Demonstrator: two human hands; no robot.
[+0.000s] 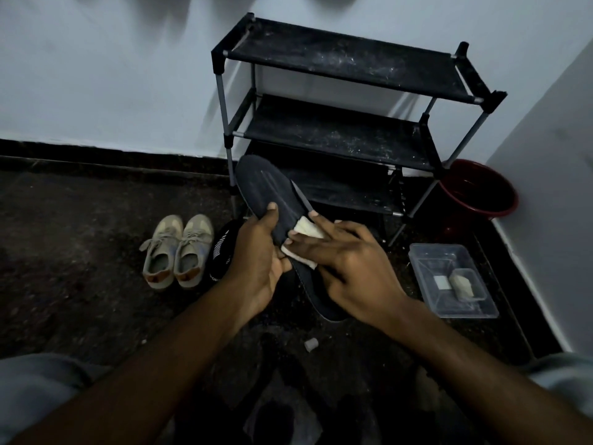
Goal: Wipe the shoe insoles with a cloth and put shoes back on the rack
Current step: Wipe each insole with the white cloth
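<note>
Gripping dark insole [266, 184] in curled left hand [256, 258], right hand [349, 268] flat, pressing white cloth [308, 231] onto it

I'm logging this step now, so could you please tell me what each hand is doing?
Left hand: grips the dark insole.
Right hand: open, straight fingers pressing the white cloth onto it.
</note>
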